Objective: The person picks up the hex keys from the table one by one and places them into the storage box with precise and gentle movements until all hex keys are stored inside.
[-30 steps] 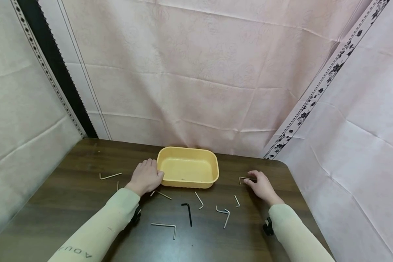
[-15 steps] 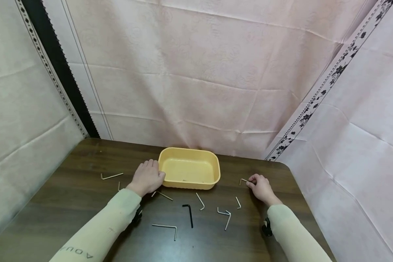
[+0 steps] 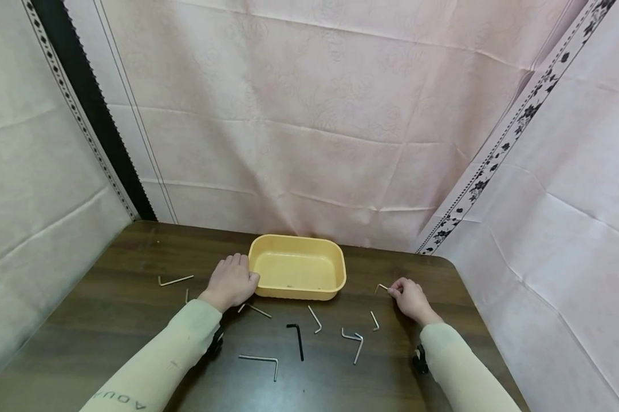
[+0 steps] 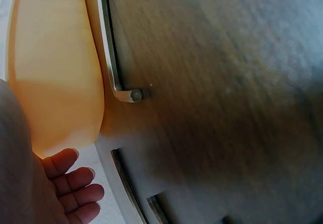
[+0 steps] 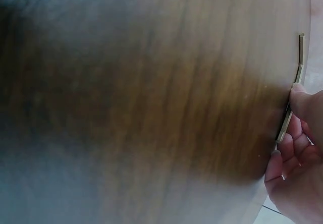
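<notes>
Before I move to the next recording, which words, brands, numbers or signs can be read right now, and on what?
Left sleeve: perhaps "AQUA", in dark letters; turned and blurred, so the spelling is uncertain.
Black wristband on the right arm: too small to tell.
Yellow tray: no lettering visible.
Hex key held by the right hand: no marking readable.

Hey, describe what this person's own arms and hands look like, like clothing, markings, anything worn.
The left sleeve and right sleeve are long and pale green. Dark capital lettering runs across the left one. A small black device sits at the left wrist, another black device at the right. The left hand and right hand wear no gloves.
</notes>
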A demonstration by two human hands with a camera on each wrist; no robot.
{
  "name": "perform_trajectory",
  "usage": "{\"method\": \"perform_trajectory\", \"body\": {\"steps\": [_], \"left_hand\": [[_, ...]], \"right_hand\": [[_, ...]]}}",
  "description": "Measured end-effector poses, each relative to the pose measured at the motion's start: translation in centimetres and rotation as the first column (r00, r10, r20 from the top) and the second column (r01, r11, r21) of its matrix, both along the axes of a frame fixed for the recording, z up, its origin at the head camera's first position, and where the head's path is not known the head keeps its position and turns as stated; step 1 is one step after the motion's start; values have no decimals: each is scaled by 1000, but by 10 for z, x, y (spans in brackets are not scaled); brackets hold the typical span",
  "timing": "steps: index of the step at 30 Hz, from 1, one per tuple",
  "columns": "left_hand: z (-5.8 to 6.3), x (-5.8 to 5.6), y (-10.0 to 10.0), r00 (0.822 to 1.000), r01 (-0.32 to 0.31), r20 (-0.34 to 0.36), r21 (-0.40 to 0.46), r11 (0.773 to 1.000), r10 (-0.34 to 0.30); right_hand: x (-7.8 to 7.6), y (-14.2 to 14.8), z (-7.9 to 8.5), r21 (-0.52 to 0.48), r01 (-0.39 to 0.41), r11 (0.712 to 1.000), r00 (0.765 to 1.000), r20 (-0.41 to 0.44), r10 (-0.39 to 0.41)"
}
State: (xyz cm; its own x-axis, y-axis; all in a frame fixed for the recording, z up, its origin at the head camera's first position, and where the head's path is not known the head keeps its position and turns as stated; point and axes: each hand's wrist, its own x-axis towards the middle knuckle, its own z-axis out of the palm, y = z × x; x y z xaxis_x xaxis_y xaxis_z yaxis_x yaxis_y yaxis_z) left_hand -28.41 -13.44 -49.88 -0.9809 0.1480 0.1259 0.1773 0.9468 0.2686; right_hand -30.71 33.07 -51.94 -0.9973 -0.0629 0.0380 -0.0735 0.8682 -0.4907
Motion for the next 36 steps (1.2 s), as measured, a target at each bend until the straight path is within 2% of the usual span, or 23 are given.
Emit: {"method": "perform_trajectory", "body": {"steps": [9,15,19,28,32,36], "left_hand": [[0,1,-1,1000,-6,1,5,1000,6],[1,1,-1,1000,-5,8,5,1000,5],[2,0,-2,1000,-15,12,5,1000,15],[2,0,-3,1000,-6,18,20,1000,6],[0,0,-3,1000,-2,21,22,1000,2],[0,1,-1,1000,10,19,29,1000,-11]], "right_hand": [[2,-3,2,48,-25,999,999,-24,26],[4,-13,12,-6,-73,997,989,-133,72],[3,-31,28,-66,-104,992,974,-207,88],[3,-88,60,-128,-199,972,946,-284,156],[4,-115,68,-118,-236,965,940,-281,196],[3,-135,69,-90,-253,963,941,-255,223]]}}
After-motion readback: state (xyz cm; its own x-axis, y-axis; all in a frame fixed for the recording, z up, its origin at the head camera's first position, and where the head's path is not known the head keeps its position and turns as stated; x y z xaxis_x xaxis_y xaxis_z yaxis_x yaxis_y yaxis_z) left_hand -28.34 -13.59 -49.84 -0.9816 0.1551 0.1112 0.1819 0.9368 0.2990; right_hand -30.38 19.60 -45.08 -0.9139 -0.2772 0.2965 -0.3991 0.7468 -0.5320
